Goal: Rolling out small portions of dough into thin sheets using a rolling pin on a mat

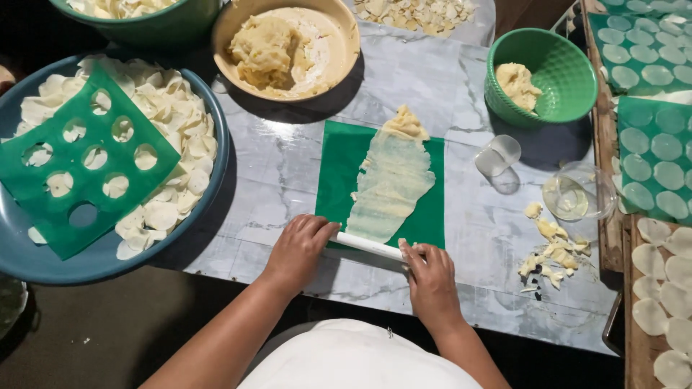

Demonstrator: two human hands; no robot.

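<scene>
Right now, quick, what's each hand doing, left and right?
Left hand: closed over the left end of the white rolling pin.
Right hand: fingers pressed on the pin's right end, at the near edge of the flattened dough.

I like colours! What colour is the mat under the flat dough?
Green. The head view shows the mat under the pale rolled dough.

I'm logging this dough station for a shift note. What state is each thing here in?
left hand: palm down on white roller
right hand: pressing the roller
dough sheet: rolled thin on green mat
green basket: holds a dough lump
tan bowl: part full
green stencil: lying on cut rounds
</scene>
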